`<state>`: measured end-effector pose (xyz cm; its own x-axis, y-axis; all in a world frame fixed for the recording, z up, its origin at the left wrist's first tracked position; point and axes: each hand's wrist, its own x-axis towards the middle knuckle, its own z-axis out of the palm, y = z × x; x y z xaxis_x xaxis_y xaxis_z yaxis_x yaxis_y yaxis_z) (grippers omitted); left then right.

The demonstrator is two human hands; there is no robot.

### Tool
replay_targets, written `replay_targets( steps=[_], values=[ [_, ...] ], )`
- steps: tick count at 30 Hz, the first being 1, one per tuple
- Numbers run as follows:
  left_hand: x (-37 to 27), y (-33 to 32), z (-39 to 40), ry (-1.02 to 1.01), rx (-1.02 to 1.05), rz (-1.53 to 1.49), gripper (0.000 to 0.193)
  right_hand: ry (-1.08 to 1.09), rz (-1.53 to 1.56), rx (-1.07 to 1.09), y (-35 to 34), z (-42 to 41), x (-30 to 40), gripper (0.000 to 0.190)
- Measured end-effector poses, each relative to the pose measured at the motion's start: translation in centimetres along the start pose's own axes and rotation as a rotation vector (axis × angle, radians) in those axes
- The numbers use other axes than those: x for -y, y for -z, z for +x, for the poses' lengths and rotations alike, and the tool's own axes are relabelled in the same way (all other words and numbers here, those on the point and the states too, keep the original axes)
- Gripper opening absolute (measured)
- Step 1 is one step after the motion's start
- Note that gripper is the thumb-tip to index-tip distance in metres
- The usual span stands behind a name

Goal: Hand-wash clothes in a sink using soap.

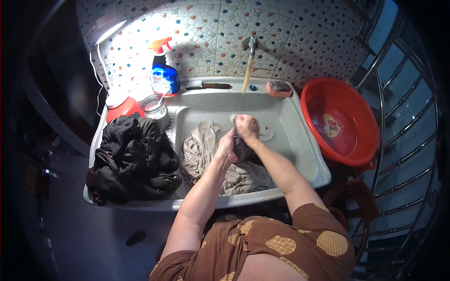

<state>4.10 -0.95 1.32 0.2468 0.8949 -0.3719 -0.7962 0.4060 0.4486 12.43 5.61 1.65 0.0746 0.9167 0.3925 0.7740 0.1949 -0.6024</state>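
Over the basin of a grey stone-like sink (295,140), my left hand (227,145) and my right hand (247,127) meet, both gripping a dark wet cloth (241,146). A small light piece shows at the top of the right fist. Beige wet fabric (200,147) lies in the basin left of my hands, with more grey-beige fabric (246,179) below them. Just right of my right hand, a pale item with a red mark (266,133) lies in cloudy water. The fingers are partly blurred.
Black clothes (133,161) are heaped on the sink's left side, near a glass jar (156,110), a red container (124,108) and a blue spray bottle (165,79). A brush (209,85) and a sponge (278,88) lie on the back ledge by the tap (252,45). A red plastic basin (355,130) stands right.
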Motion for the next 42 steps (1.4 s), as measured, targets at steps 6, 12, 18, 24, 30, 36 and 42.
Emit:
replay_targets(
  steps=[6,12,18,24,30,36,42],
  values=[
    [-3.0,0.1,-2.8,-0.009,0.366,-0.086,0.053,0.113,0.030,0.157,3.9,3.8,-2.5,0.049],
    [-3.1,0.8,-1.6,-0.228,0.257,-0.106,0.045,-0.053,0.141,0.639,3.5,1.6,-7.7,0.066],
    [-3.0,1.0,-1.6,-0.368,0.321,-0.001,0.047,-0.630,0.694,1.125,4.8,-4.7,-1.3,0.080],
    [-5.2,0.1,-1.5,-0.510,0.251,0.310,0.039,-0.507,0.821,0.836,5.4,-2.8,-1.0,0.041],
    [-11.3,-1.8,-1.6,-0.931,0.117,0.594,0.026,-0.225,0.626,0.741,11.9,2.9,2.2,0.051],
    [-13.1,-7.7,-6.0,-0.973,0.173,0.612,0.034,0.160,0.593,0.201,14.3,7.6,-0.1,0.038],
    [-13.3,-6.3,-5.7,-0.812,0.159,0.893,0.042,-0.335,1.493,0.604,14.9,4.3,2.6,0.022]
  ],
)
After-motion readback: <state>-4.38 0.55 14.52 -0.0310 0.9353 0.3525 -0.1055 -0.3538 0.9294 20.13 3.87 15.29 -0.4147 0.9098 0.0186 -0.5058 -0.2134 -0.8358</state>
